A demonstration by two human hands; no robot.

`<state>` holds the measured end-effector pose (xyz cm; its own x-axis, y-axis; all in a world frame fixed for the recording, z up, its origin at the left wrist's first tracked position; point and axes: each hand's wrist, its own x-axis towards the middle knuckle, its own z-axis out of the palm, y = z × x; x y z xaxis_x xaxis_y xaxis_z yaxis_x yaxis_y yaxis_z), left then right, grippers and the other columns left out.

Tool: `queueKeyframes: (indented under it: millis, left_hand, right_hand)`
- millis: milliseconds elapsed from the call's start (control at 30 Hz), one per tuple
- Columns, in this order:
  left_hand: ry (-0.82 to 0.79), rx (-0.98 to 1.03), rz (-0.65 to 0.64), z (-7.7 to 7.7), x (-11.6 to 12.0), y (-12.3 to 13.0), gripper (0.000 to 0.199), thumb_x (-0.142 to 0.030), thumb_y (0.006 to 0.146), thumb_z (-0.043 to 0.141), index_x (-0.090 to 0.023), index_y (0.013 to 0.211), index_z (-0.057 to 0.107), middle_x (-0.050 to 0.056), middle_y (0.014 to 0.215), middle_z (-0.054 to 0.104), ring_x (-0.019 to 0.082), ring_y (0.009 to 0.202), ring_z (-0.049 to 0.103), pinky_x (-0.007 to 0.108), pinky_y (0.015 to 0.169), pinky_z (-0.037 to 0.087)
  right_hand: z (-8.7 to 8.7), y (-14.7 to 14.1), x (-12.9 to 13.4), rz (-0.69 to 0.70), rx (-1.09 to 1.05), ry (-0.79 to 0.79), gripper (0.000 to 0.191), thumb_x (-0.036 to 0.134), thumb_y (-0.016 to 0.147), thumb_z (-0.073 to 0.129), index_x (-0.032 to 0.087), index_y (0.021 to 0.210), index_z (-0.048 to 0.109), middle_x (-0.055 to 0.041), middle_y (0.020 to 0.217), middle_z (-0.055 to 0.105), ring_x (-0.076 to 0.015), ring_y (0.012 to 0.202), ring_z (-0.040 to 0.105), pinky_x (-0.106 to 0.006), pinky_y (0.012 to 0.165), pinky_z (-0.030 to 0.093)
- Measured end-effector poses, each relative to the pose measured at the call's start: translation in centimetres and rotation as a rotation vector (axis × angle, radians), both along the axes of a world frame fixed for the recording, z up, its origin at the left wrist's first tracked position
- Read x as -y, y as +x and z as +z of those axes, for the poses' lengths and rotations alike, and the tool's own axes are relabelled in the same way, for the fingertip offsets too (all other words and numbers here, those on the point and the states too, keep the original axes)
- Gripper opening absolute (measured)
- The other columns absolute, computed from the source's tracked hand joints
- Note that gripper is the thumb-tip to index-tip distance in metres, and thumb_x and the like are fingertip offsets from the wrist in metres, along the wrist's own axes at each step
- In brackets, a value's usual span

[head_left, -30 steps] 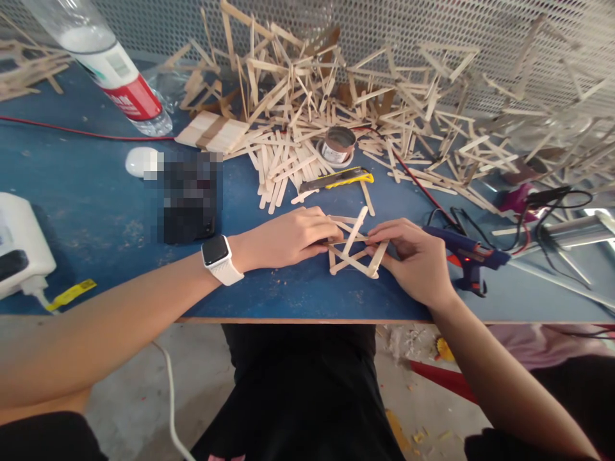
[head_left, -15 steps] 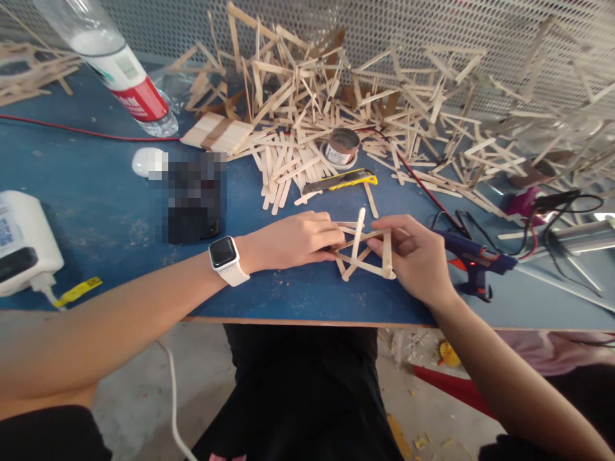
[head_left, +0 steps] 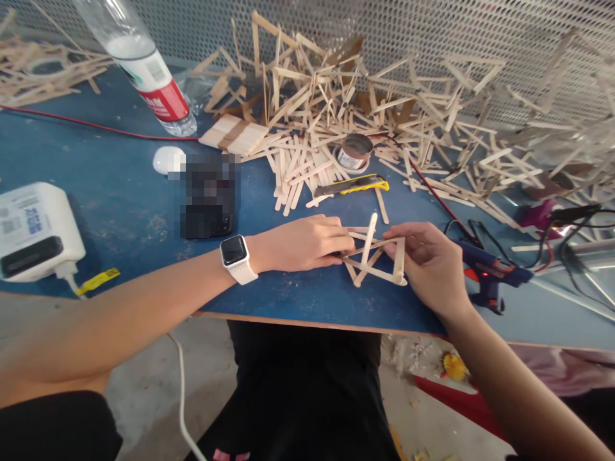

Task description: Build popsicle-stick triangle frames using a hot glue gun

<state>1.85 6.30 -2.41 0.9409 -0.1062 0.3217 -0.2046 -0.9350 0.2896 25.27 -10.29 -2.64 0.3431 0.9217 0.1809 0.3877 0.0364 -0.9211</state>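
Note:
A small frame of popsicle sticks [head_left: 368,246] sits low over the blue table near its front edge, one stick poking upward from it. My left hand [head_left: 312,243], with a white watch on the wrist, is closed on the frame's left end; its fingertips are partly hidden. At the right end, my right hand [head_left: 430,259] pinches the frame between thumb and fingers. Just right of that hand lies a dark blue glue gun [head_left: 494,272] with a small red light. A yellow utility knife [head_left: 353,185] rests behind the frame.
Loose popsicle sticks [head_left: 307,163] heap up along the mesh panel [head_left: 432,25], around a small round tin [head_left: 355,150]. To the left stand a water bottle [head_left: 154,83], a blurred dark object [head_left: 209,198], a white mouse-shaped object [head_left: 166,160] and a white power unit [head_left: 41,230].
The whole view has shifted, so the table's things appear farther right. Both hands keep hold of the stick frame, with little visible change in their grip.

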Motion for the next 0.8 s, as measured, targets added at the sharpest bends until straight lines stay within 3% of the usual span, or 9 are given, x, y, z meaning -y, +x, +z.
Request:
queueKeyframes:
  millis: [200,433,633,800]
  left_hand:
    - [-0.076,0.018,0.04,0.54,0.21,-0.36,0.02,-0.029,0.114,0.059,-0.015,0.124,0.069,0.012,0.126,0.077,0.028,0.118,0.066,0.04,0.106,0.05]
    - [-0.271,0.093,0.085,0.66,-0.3,-0.37,0.016,-0.03,0.115,0.055,-0.017,0.113,0.065,0.009,0.108,0.074,0.022,0.103,0.064,0.033,0.096,0.051]
    - [-0.31,0.088,0.113,0.71,-0.45,-0.31,0.015,-0.031,0.115,0.056,-0.019,0.11,0.064,0.007,0.106,0.073,0.021,0.1,0.063,0.031,0.091,0.051]
    - [-0.301,0.088,0.12,0.59,-0.54,-0.34,0.015,-0.03,0.115,0.055,-0.02,0.11,0.065,0.007,0.107,0.074,0.021,0.103,0.066,0.032,0.093,0.053]
  right_hand:
    - [0.3,-0.23,0.31,-0.019,0.023,0.049,0.015,0.036,0.091,0.088,0.027,0.099,0.079,-0.0047,0.094,0.083,-0.0211,0.083,0.08,-0.036,0.078,0.068]
    - [0.52,-0.66,0.36,-0.001,0.011,0.097,0.015,0.04,0.09,0.09,0.027,0.091,0.081,-0.0027,0.085,0.081,-0.0202,0.077,0.078,-0.035,0.073,0.065]
    - [0.75,-0.6,0.47,0.059,-0.043,0.093,0.018,0.044,0.091,0.089,0.027,0.092,0.083,-0.0031,0.086,0.08,-0.0205,0.079,0.078,-0.035,0.074,0.065]
    - [0.88,-0.79,0.53,0.113,-0.11,0.089,0.011,0.037,0.094,0.088,0.027,0.096,0.084,-0.0033,0.091,0.082,-0.0201,0.083,0.082,-0.033,0.078,0.067]
